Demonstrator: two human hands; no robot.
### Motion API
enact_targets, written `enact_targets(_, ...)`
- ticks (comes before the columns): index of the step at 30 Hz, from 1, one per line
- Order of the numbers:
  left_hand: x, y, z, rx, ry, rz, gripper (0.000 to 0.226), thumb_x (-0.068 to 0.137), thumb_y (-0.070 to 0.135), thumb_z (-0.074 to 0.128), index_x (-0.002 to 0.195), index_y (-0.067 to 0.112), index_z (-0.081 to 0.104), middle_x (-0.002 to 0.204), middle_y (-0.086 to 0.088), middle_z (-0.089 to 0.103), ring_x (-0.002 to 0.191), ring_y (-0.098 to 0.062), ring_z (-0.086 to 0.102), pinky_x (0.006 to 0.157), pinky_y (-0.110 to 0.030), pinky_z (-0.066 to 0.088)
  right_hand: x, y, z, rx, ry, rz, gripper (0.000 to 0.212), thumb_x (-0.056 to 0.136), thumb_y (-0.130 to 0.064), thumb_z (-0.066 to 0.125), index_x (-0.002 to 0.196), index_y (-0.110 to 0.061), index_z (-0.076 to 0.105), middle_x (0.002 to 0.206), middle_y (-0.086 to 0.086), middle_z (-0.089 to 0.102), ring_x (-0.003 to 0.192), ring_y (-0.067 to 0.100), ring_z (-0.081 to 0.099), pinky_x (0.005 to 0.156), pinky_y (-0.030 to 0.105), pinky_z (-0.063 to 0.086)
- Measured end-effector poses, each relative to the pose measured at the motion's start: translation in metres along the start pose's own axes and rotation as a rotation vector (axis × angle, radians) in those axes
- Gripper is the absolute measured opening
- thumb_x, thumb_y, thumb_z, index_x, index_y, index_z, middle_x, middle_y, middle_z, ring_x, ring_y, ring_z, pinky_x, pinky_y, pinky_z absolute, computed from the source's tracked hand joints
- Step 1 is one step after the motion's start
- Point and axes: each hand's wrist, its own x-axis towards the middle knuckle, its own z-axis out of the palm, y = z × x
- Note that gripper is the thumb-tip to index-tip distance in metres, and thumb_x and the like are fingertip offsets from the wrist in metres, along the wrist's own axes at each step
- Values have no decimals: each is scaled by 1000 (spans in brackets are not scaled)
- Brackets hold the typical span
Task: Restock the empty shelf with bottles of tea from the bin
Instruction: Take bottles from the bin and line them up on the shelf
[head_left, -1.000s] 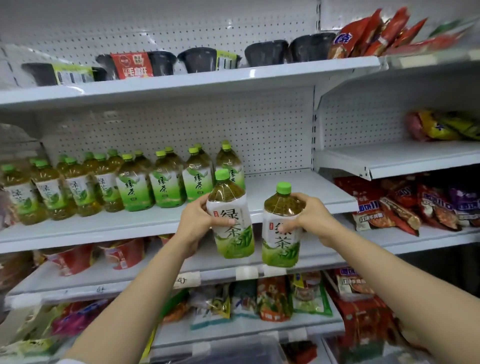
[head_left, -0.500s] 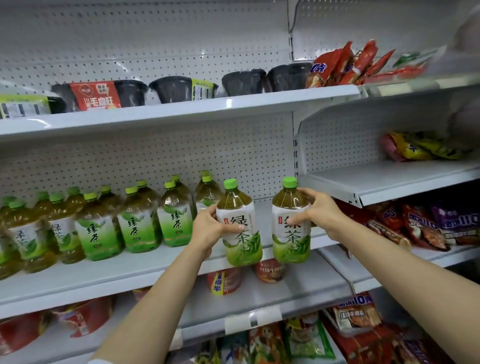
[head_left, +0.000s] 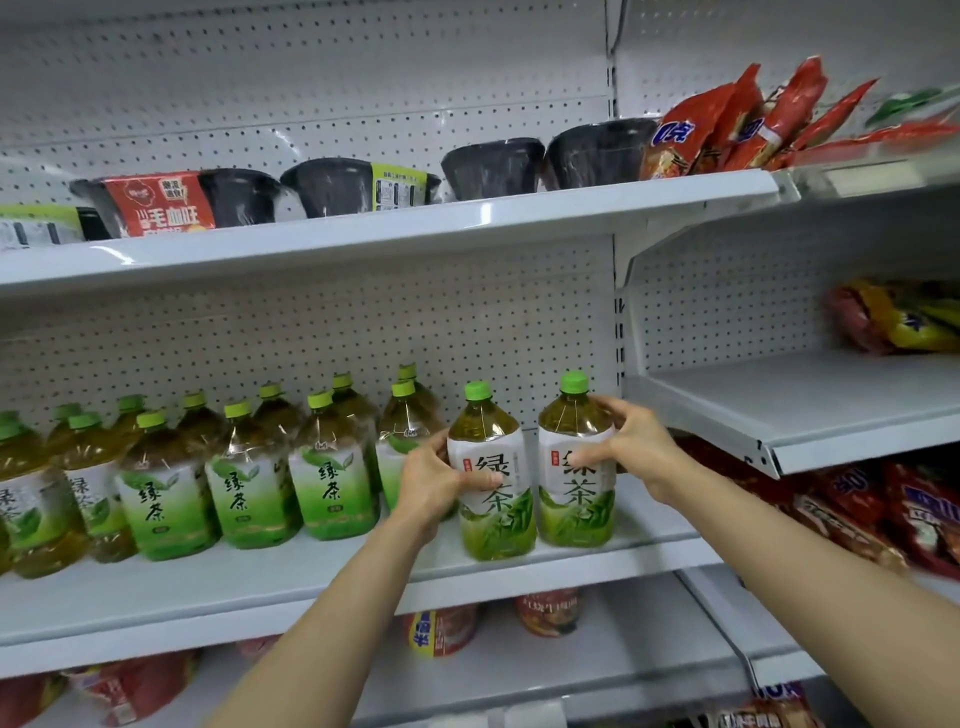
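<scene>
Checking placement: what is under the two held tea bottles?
Both tea bottles, gripped by left hand and right hand, sit low over the white shelf; whether their bases touch it cannot be seen.

White metal shelf (head_left: 311, 577), pegboard back. Green tea bottles (head_left: 249, 483) stand upright on it in two rows, filling the left and middle. Two more bottles: one (head_left: 493, 499) at the near edge, one (head_left: 574, 483) just right of it; whether their bases touch the shelf cannot be told. Far right end bare.
</scene>
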Motion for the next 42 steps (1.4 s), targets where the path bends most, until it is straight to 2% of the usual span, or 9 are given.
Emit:
enact_targets(10,20,-9,6,58,14,27,62,58,3,89,112,12,62,93,-3,76,80,-15,74,64,-29,59,36,9,-7,-89,-81,12,84,58,-1,87,129,-31,53,109,-1,69,100,22,65,71,34,54)
enact_targets(15,20,-12,3,134,-7,52,65,58,13,92,116,17,61,96,0,76,84,-14,74,70,-32,61,38,12,-8,-126,-110,2,85,60,-7,88,132,-31,51,112,-4,68,103,21,64,85,45,56)
enact_targets(19,19,-12,0,292,19,63,68,55,28,94,114,24,60,98,4,75,88,-12,72,77,-38,61,29,18,-6,-80,-89,-43,89,64,-9,86,138,-34,44,120,-7,62,111,17,59,93,42,53)
enact_targets(22,17,-2,-1,432,35,109,107,45,51,92,138,22,46,128,0,64,113,-18,63,92,-44,55,21,26,-1,-35,-31,-96,88,69,-8,83,143,-30,41,127,-5,57,118,15,52,86,28,51)
enact_targets(24,15,12,-2,496,61,144,120,52,49,90,152,17,30,148,-2,46,134,-22,46,107,-45,44,17,32,2,-15,5,-132,90,70,-7,82,145,-29,39,131,-4,56,119,13,52,80,23,50)
enact_targets(26,17,25,-5,507,85,194,108,66,40,87,152,14,28,153,-5,40,138,-21,41,111,-42,39,14,39,3,13,25,-142,92,69,-6,82,146,-32,38,135,-3,55,121,14,52,87,30,52)
enact_targets(30,33,57,-12,512,76,263,87,77,37,80,149,12,37,147,-6,47,132,-18,48,108,-34,42,12,50,4,44,58,-148,96,66,-7,85,142,-42,38,143,-3,49,129,18,48,105,48,44)
enact_targets(39,59,86,6,787,-28,255,58,78,29,80,130,12,61,128,-8,64,116,-21,60,97,-33,51,11,58,6,79,53,-171,99,67,0,83,141,-46,38,145,-6,47,132,15,45,104,51,44)
enact_targets(42,63,87,6,834,-23,274,47,77,26,81,120,14,69,121,-5,68,108,-18,62,85,-24,49,12,59,4,62,43,-186,98,66,-3,84,139,-50,39,143,-9,48,132,14,45,106,51,42)
